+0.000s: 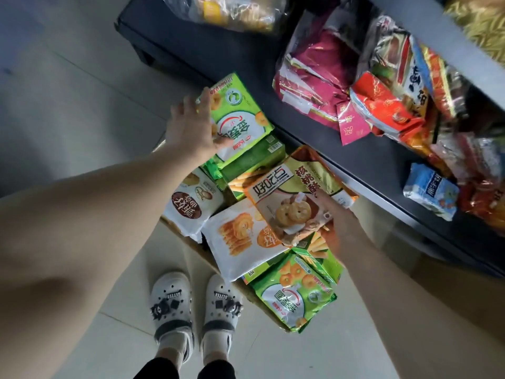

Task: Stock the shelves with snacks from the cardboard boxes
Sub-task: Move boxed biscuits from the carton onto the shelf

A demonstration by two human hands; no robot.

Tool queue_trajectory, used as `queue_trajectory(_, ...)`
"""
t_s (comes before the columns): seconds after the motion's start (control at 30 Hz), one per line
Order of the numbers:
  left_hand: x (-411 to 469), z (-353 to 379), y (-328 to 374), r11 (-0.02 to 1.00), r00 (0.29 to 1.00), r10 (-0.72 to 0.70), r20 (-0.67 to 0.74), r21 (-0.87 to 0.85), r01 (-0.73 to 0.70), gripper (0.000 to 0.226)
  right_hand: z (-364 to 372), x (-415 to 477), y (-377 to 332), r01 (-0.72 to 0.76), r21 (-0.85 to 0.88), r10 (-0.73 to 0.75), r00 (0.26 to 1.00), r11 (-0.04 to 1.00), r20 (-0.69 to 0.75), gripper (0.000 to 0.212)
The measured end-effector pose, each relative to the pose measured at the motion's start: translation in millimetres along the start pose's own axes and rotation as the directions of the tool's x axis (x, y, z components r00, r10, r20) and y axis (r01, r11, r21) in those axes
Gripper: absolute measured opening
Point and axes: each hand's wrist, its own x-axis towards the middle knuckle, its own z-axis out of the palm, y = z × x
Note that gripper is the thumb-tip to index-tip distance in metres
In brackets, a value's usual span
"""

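The left hand [191, 127] lies palm down on the left part of a green and white plastic biscuit packet [243, 119]. Its fingers are spread and fairly straight, and the thumb rests on the printed front. That packet sits tilted at the far end of an open brown cardboard box [199, 248] on the pale tiled floor [68, 77].

The right hand [338, 222] pinches the near right edge of an orange and brown walnut-cookie packet [297, 195], thumb on the face and fingers hidden beneath. This packet is raised slightly above the others, beside the front edge of the dark low shelf [369, 160].

In the box lie:
- a white packet with a brown oval label [191, 203]
- a white packet showing golden pastry strips [240, 239]
- a second green biscuit packet [292, 294] at the near corner, partly hanging over the rim

On the shelf are magenta foil packets [314, 86], red and orange bags [382, 105] and a blue and white packet [430, 190], loosely heaped.

The person's feet, in white clogs [172, 305] with charms, stand just beside the box.
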Motion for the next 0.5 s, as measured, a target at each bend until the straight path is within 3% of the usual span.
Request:
queue_trajectory(0.17,-10,-16,-4,0.984,0.981,-0.176,0.084,0.001,0.177,0.115,8,-4,-5,0.028,-0.029,-0.033,0.982,0.999,-0.187,0.084)
queue_trajectory(0.23,-19,-21,-10,0.954,0.940,-0.234,0.250,-0.127,0.271,0.097,4,-14,-9,0.043,-0.087,-0.060,0.978,0.995,-0.201,0.064)
queue_trajectory(0.33,-34,-23,-23,0.807,0.873,-0.246,0.421,-0.410,0.425,0.075,-1,-28,-7,0.006,-0.186,-0.051,0.971,0.983,-0.234,0.043)
queue_trajectory(0.43,-53,-28,-20,0.614,0.839,-0.233,0.492,-0.595,0.519,0.032,2,-39,-6,-0.048,-0.270,-0.025,0.966,0.962,-0.258,0.058)
queue_trajectory(0.5,-68,-28,-18,0.544,0.834,-0.279,0.476,-0.637,0.546,0.029,2,-41,-5,-0.088,-0.345,-0.004,0.966,0.935,-0.260,0.072)
